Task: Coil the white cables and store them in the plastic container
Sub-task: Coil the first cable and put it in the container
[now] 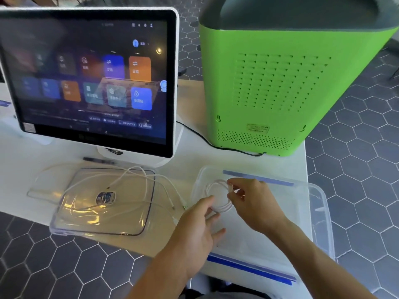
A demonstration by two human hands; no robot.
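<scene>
- Coiled white cable (218, 196) sits over the near-left corner of the plastic container (319, 203), looped into a small ring, so one cable looks wound and about to be stored.
- Right hand (254, 201) reaches into the container from the near side, thumb and forefinger pinching the ring's far-right edge, apparently at the plug end.
- Left hand (198, 231) comes in palm-down at the container's left rim, fingers (212, 217) loosely spread and steadying the ring's near side, thumb lying over the loop.
- Loose white cables (138, 180) lie uncoiled left of the container, draped over the clear lid (103, 212), so I judge the task well short of done.
- Both forearms angle up from the near edge of the table (226, 156).
- Beyond the container stand a touchscreen monitor (86, 78) and a green machine (280, 87).
</scene>
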